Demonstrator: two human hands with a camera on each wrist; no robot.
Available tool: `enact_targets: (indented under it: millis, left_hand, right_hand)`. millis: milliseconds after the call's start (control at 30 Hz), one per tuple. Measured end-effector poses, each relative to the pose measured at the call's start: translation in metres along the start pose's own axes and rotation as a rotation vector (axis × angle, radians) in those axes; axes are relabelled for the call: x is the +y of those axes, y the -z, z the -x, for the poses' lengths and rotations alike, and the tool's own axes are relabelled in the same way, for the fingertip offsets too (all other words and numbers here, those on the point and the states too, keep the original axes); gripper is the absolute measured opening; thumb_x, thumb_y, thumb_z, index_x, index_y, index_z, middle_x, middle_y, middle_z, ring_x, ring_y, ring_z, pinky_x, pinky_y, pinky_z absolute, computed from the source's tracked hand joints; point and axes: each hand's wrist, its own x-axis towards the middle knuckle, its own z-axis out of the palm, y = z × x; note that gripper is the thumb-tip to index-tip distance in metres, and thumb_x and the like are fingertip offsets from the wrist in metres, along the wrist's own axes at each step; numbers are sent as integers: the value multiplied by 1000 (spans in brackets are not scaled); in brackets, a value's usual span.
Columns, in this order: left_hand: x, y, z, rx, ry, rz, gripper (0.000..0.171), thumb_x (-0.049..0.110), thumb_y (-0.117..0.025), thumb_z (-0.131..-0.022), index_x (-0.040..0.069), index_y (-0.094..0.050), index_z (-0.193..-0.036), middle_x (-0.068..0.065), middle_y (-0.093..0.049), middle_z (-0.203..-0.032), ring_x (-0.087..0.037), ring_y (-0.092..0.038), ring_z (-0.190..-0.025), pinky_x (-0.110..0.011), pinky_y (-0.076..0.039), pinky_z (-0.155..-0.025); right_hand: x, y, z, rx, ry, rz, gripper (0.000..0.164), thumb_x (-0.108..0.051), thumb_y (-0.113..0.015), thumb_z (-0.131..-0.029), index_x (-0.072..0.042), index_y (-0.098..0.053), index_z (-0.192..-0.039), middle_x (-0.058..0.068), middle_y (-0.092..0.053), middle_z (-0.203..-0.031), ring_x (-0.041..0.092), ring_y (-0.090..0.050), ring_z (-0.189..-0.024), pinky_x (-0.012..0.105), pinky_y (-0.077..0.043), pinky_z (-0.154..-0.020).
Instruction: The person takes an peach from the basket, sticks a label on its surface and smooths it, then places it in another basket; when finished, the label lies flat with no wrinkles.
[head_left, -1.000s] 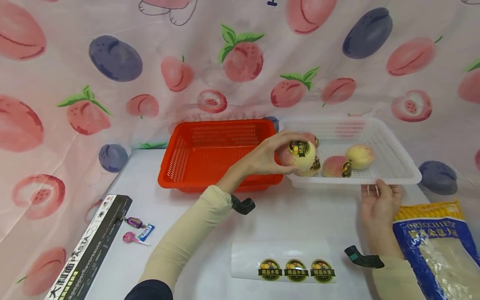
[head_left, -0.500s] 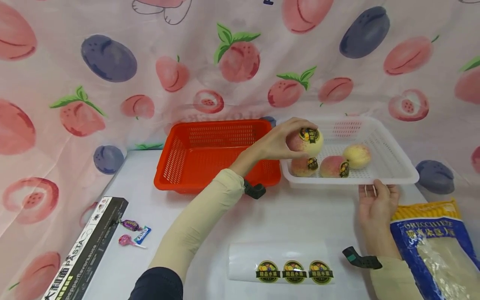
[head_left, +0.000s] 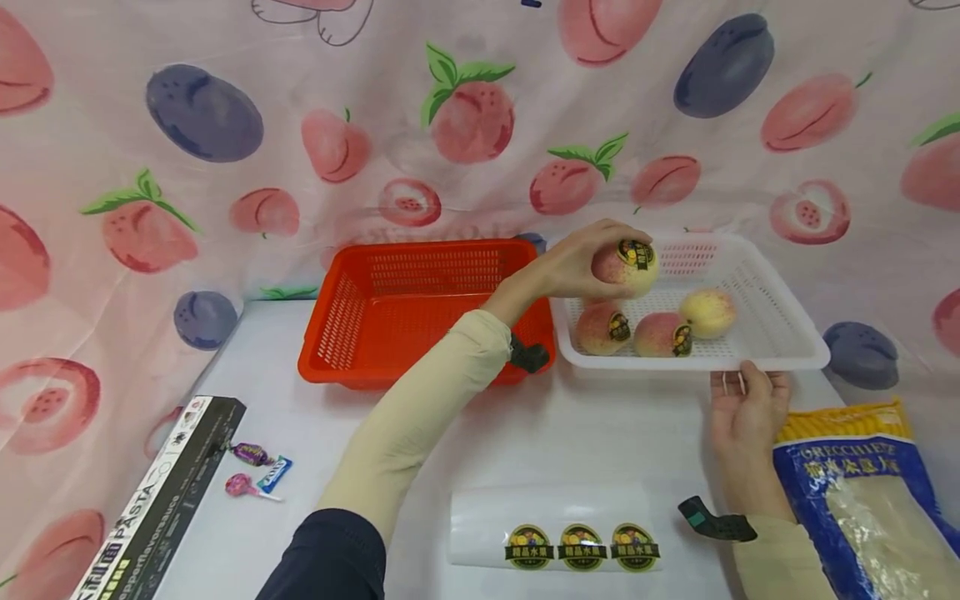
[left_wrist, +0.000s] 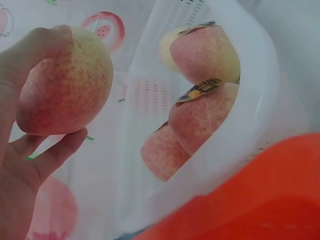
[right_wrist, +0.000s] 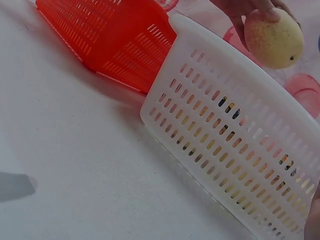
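Observation:
My left hand (head_left: 581,260) grips a pink-and-yellow peach (head_left: 636,268) with a black-and-gold label, held above the left part of the white basket (head_left: 765,360). In the left wrist view, thumb and fingers wrap the peach (left_wrist: 75,85), which is apart from the basket wall. Several peaches lie in the basket, among them a labelled pink peach (head_left: 600,330), another labelled peach (head_left: 658,335) and a yellower peach (head_left: 708,313). At the front rim, my right hand (head_left: 750,417) holds the basket, thumb at the rim and fingertips hidden beneath it.
A red basket (head_left: 321,367) stands left of the white one. In front lies a clear sheet roll with fruit labels (head_left: 581,546). A pasta bag (head_left: 862,492) is at right; a black pasta box (head_left: 161,500), lollipop (head_left: 240,485) and wrapped candies (head_left: 252,454) lie left.
My left hand has carried the labelled peach right and upward, away from the peaches at the white basket's left end. The right hand stays at the rim; the view shifts slightly.

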Motion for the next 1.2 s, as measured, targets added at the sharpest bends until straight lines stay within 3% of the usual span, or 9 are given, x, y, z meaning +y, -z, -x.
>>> enact_targets:
  millis: [100,233,567,833,1033,1200]
  left_hand:
    - [-12,-9,-10,-12,-3,-12,63,41,-71,-68,24,-47,-125,9,-43,-124,1,-38,-110,-10,-36,-89]
    - [-16,-14,-16,-34,0,-25,64,42,-70,-69,24,-45,-126,9,-42,-124,1,-39,-109,-10,-37,-88]
    - [-22,-21,-34,-79,33,-55,65,41,-71,-69,25,-45,-126,8,-42,-125,-1,-40,-108,-11,-36,-88]
    - [-26,-26,-48,-182,79,-151,63,45,-67,-71,34,-41,-127,12,-41,-125,0,-39,-108,-15,-32,-93]
    - [-29,-25,-59,-232,95,-214,64,46,-66,-72,35,-38,-128,12,-40,-126,-1,-37,-112,-19,-31,-96]
    - [-32,-29,-67,-292,132,-251,62,42,-66,-73,34,-39,-128,11,-41,-124,-3,-39,-110,-20,-33,-94]
  right_hand:
    - [-1,1,0,-10,9,17,41,5,-53,-83,-14,-47,-118,5,-42,-131,23,-49,-102,37,-47,-88]
    - [0,1,1,-36,14,41,44,4,-53,-84,-15,-44,-122,5,-40,-134,24,-45,-110,37,-45,-92]
    - [1,1,-1,-32,16,68,40,3,-53,-84,-15,-48,-120,5,-41,-133,24,-45,-109,35,-47,-89]
    - [0,5,2,-28,5,60,41,2,-53,-84,-17,-47,-120,4,-40,-134,23,-45,-112,36,-44,-92]
    - [0,5,0,-34,23,61,42,3,-53,-84,-15,-45,-121,5,-38,-135,23,-46,-109,35,-45,-91]
    - [0,4,-1,-48,19,84,44,1,-53,-84,-16,-42,-123,4,-36,-137,23,-44,-117,36,-43,-94]
